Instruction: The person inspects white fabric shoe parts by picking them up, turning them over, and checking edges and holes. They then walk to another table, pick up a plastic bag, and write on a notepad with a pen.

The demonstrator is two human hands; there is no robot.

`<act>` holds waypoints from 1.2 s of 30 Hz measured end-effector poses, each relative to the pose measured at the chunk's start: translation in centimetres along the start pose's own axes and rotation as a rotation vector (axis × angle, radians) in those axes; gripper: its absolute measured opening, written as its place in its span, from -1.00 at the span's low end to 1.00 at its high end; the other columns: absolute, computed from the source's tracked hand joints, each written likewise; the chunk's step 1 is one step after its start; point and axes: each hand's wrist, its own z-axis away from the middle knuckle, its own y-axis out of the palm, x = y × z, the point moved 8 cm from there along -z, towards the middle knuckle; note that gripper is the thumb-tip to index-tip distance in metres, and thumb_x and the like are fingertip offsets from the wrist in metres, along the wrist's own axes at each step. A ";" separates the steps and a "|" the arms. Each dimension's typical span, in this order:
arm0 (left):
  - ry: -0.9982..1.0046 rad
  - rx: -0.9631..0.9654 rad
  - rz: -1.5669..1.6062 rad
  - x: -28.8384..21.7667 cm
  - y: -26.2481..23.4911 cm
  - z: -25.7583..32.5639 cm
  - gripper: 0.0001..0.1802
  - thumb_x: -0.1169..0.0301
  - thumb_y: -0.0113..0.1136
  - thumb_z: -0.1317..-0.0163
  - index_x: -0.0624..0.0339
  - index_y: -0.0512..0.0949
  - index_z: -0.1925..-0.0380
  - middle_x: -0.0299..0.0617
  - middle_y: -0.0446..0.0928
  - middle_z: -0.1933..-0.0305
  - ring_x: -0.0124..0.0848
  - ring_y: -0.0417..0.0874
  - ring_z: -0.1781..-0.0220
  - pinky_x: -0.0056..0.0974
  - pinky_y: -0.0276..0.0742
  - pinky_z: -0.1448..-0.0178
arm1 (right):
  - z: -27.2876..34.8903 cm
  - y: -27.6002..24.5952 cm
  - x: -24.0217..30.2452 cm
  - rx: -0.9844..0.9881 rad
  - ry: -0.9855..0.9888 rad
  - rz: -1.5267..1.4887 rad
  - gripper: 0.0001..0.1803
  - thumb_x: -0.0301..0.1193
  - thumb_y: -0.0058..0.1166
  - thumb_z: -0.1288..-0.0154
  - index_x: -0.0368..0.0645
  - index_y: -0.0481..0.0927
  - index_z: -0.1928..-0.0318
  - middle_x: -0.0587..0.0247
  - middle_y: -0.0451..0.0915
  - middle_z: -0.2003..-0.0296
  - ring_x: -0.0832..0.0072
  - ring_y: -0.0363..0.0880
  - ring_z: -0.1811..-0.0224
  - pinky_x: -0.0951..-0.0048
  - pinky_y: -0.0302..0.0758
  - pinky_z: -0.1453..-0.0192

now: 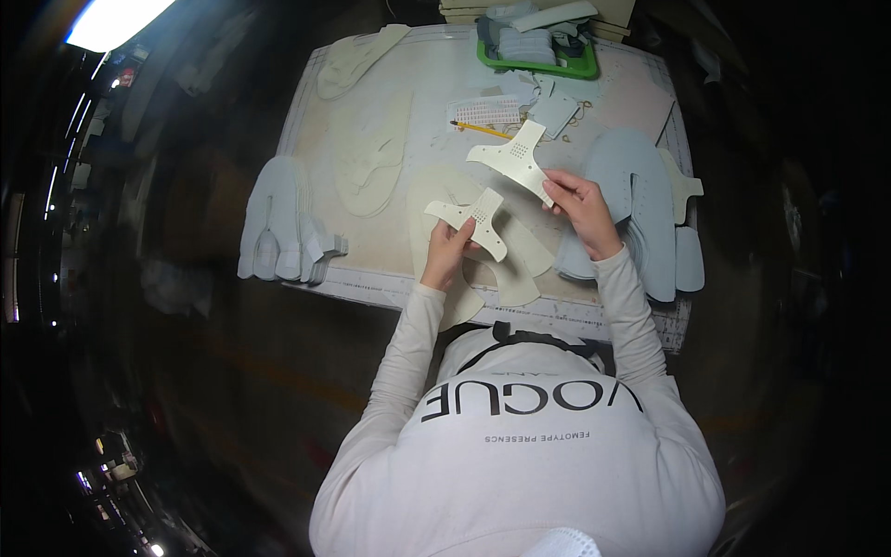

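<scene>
My left hand (448, 254) pinches a small cream cut-out piece (487, 202), three-armed and dotted with punched holes, thumb on its upper face. A matching cream perforated piece (513, 160) is in my right hand (583, 210), gripped by its lower right end and raised above the table, a little farther away. Below both hands lie larger cream curved cut pieces (429, 186), partly covered by the left hand and its piece. To the right of the right hand are layered pale blue-grey curved pieces (654, 223).
The pale worktable (436, 70) also bears a pale blue-grey stack (278, 213) at left and cream pieces (371, 172) at centre left. Farther back are a yellow pencil (475, 128), a printed sheet (483, 110), loose scraps (555, 111) and a filled green tray (575, 71).
</scene>
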 end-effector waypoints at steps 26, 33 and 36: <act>0.061 0.351 0.059 -2.0 6.9 2.6 -0.51 0.49 0.08 -0.27 0.30 0.24 -0.18 -0.07 0.44 -0.08 -0.36 0.54 -0.04 -0.30 0.55 -0.05 | 1.5 -2.1 -0.2 -0.100 -0.077 0.160 -0.72 -0.46 0.10 -0.25 -0.29 0.55 0.05 0.36 0.56 0.36 0.71 0.52 0.36 0.68 0.46 0.36; 0.387 -0.349 -0.851 -3.7 -5.0 -0.4 -0.62 0.42 0.22 -0.11 0.21 0.47 0.04 -0.08 0.49 0.09 -0.33 0.57 0.17 -0.30 0.52 0.13 | 3.5 -20.2 6.0 -0.588 -0.340 0.221 -0.74 -0.49 0.09 -0.26 -0.33 0.54 0.06 0.31 0.62 0.27 0.73 0.53 0.34 0.74 0.46 0.29; 0.378 -0.507 -1.026 -2.8 -8.6 -1.1 -0.58 0.37 0.27 -0.05 0.19 0.46 0.05 -0.11 0.44 0.15 -0.30 0.54 0.23 -0.26 0.49 0.12 | 4.9 -28.6 4.2 -0.814 -0.223 0.154 -0.74 -0.51 0.08 -0.26 -0.33 0.54 0.05 0.26 0.62 0.23 0.67 0.56 0.31 0.72 0.50 0.25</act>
